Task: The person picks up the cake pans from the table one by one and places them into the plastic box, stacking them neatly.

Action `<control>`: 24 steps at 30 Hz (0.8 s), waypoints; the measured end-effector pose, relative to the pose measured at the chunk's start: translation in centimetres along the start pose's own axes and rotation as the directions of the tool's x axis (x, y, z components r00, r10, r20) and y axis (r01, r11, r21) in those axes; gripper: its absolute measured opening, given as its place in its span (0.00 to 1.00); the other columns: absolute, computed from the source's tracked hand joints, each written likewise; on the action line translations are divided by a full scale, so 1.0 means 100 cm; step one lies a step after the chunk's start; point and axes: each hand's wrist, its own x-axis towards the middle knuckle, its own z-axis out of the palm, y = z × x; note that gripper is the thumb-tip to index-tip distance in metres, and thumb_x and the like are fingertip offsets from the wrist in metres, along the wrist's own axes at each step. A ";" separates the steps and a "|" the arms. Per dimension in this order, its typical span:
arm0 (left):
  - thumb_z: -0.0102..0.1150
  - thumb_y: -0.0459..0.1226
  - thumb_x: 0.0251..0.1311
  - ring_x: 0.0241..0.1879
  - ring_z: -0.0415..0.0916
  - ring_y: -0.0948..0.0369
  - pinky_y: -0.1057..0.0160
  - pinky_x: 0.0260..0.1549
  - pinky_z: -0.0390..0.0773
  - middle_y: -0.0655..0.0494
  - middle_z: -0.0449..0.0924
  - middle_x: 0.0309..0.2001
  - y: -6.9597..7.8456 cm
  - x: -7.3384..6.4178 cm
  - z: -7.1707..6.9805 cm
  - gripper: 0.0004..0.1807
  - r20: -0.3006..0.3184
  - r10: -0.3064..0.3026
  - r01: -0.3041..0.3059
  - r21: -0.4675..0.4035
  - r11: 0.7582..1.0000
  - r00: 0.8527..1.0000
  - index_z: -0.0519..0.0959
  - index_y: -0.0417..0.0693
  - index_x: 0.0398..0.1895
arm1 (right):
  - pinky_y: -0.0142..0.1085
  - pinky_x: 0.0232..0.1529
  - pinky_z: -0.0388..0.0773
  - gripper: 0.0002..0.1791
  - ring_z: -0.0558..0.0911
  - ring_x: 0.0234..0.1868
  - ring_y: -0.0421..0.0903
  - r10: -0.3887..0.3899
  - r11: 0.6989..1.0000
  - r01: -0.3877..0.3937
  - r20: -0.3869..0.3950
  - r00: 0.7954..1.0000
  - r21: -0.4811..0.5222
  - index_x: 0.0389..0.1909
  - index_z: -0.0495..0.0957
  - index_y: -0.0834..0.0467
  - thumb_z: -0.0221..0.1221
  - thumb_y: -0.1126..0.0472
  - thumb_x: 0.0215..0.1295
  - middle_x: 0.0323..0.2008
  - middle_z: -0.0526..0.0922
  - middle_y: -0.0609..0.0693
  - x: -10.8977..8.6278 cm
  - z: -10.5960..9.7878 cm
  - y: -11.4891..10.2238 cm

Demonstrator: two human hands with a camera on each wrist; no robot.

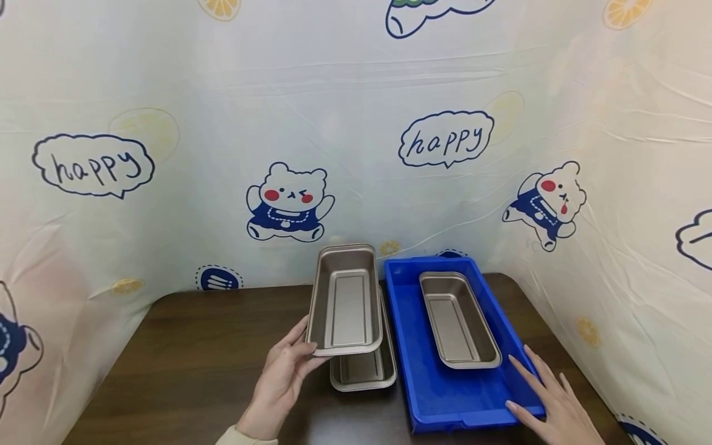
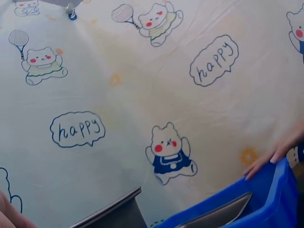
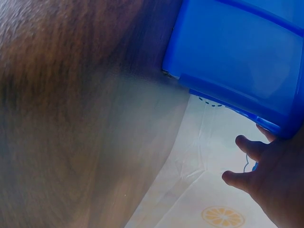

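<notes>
In the head view my left hand [image 1: 280, 375] grips a metal loaf pan [image 1: 350, 306] by its near left corner, thumb at the rim and other fingers underneath. The pan is raised and tilted over a second loaf pan [image 1: 361, 369] on the table, hiding much of it. A third loaf pan [image 1: 455, 330] lies inside a blue tray [image 1: 445, 405] to the right. My right hand [image 1: 556, 405], fingers spread, rests at the tray's near right rim. The right wrist view shows that hand [image 3: 270, 173] beside the tray's blue wall [image 3: 237, 52].
A dark wooden table [image 1: 194, 358] carries the tray and the lower pan. Behind it and along the sides hangs a pale curtain [image 1: 356, 136] printed with bears and "happy" bubbles, close to the table's far edge.
</notes>
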 end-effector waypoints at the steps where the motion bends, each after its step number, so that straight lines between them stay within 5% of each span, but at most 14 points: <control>1: 0.39 0.18 0.66 0.70 0.67 0.43 0.53 0.58 0.81 0.25 0.51 0.79 -0.001 0.000 0.005 0.39 0.002 0.000 0.000 -0.006 1.000 1.000 0.48 0.27 0.82 | 0.84 0.64 0.47 0.45 0.61 0.72 0.79 0.000 1.000 0.000 -0.001 1.000 0.000 0.79 0.67 0.55 0.68 0.41 0.66 0.80 0.55 0.65 0.000 0.000 0.000; 18: 0.39 0.16 0.61 0.73 0.63 0.37 0.48 0.58 0.80 0.24 0.46 0.80 -0.027 0.010 0.069 0.42 0.009 0.006 -0.005 -0.053 0.999 1.000 0.47 0.27 0.82 | 0.84 0.63 0.51 0.43 0.64 0.71 0.76 -0.022 1.000 0.022 -0.028 0.999 0.008 0.78 0.69 0.53 0.69 0.41 0.66 0.80 0.57 0.64 0.000 -0.001 -0.003; 24: 0.38 0.16 0.59 0.71 0.65 0.36 0.49 0.57 0.82 0.20 0.51 0.77 -0.039 0.014 0.092 0.43 0.020 0.004 -0.002 -0.060 0.998 1.000 0.47 0.25 0.82 | 0.83 0.67 0.44 0.43 0.63 0.72 0.78 -0.006 1.000 0.006 -0.022 1.000 0.020 0.79 0.68 0.53 0.68 0.41 0.67 0.80 0.55 0.64 -0.002 -0.001 -0.002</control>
